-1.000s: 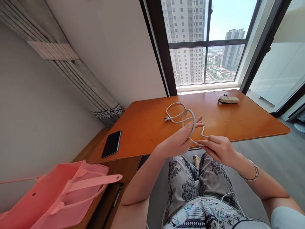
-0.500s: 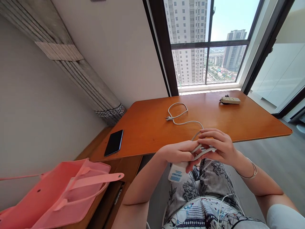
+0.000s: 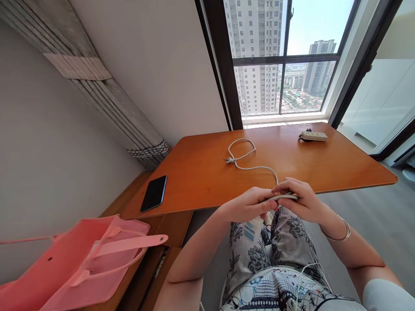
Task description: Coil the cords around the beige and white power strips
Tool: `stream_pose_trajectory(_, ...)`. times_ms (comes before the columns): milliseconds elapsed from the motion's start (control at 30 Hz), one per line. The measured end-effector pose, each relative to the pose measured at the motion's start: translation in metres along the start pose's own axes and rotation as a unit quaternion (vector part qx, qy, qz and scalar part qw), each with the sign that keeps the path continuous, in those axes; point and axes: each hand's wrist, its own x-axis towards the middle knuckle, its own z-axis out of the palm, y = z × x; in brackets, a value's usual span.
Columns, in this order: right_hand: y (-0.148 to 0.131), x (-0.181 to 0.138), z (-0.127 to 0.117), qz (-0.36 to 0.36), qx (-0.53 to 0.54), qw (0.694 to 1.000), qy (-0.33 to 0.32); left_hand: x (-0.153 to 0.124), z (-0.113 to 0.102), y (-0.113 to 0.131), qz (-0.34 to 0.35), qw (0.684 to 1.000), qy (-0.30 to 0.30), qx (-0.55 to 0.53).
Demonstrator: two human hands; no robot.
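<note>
Both hands are close together just past the near edge of the desk, over my lap. My left hand [image 3: 250, 204] is closed on a white power cord [image 3: 282, 197], gathered in a loop. On the other side, my right hand [image 3: 298, 199] has its fingers closed on the same loop, its fingertips meeting those of the left. From there the cord runs up onto the desk in a loose curl, ending in a white plug [image 3: 230, 160]. Below my left hand hangs a white block with blue rectangles [image 3: 249, 231], which looks like a power strip; its upper part is hidden by the hand.
A brown wooden desk [image 3: 201, 172] stands before me under the window. On it lie a black phone [image 3: 154, 193] at the left and another power strip [image 3: 313, 136] at the far right. A pink open bag [image 3: 94, 263] sits on the lower wooden surface at left.
The hands have drawn closer together, and the cord loop between them has flattened. My left hand has turned, and the white block has shifted right, more hidden behind it.
</note>
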Motion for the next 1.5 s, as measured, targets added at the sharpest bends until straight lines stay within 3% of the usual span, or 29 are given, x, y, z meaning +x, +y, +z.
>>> stream_pose_trajectory(167, 0.01, -0.007, 0.002, 0.073, 0.15, 0.986, 0.014, -0.005, 0.003, -0.006, 0.018, 0.978, -0.008, -0.207)
stream_pose_trajectory(367, 0.02, -0.006, 0.017, 0.164, 0.387, 0.906, 0.061, -0.005, 0.008, -0.014, 0.084, 0.92, -0.014, -0.383)
stream_pose_trajectory(500, 0.017, 0.002, 0.027, 0.211, 0.456, 0.858, 0.102, 0.0, 0.014, -0.014, 0.104, 0.911, 0.023, -0.399)
stream_pose_trajectory(633, 0.013, 0.007, 0.031, 0.221, 0.476, 0.842, 0.126, 0.002, 0.02, -0.01, 0.097, 0.923, 0.053, -0.368)
stream_pose_trajectory(767, 0.011, 0.006, 0.026, 0.21, 0.462, 0.85, 0.137, 0.001, 0.019, -0.012, 0.123, 0.925, 0.007, -0.359)
stream_pose_trajectory(933, 0.012, 0.002, 0.027, 0.206, 0.458, 0.856, 0.123, -0.001, 0.016, -0.016, 0.103, 0.926, -0.015, -0.363)
stream_pose_trajectory(1167, 0.028, -0.005, 0.062, 0.215, 0.334, 0.893, 0.211, 0.003, 0.022, -0.004, 0.121, 0.922, 0.1, -0.355)
stream_pose_trajectory(1267, 0.033, -0.01, 0.066, 0.22, 0.288, 0.916, 0.172, 0.003, 0.021, -0.003, 0.115, 0.93, 0.165, -0.308)
stream_pose_trajectory(1333, 0.037, -0.013, 0.065, 0.2, 0.239, 0.942, 0.127, 0.0, 0.018, -0.003, 0.11, 0.939, 0.178, -0.274)
stream_pose_trajectory(1433, 0.047, -0.018, 0.063, 0.134, 0.09, 0.984, 0.073, -0.007, 0.012, -0.001, 0.114, 0.946, 0.193, -0.233)
stream_pose_trajectory(1500, 0.059, -0.022, 0.062, 0.098, -0.027, 0.993, 0.066, -0.013, 0.009, 0.003, 0.132, 0.944, 0.219, -0.211)
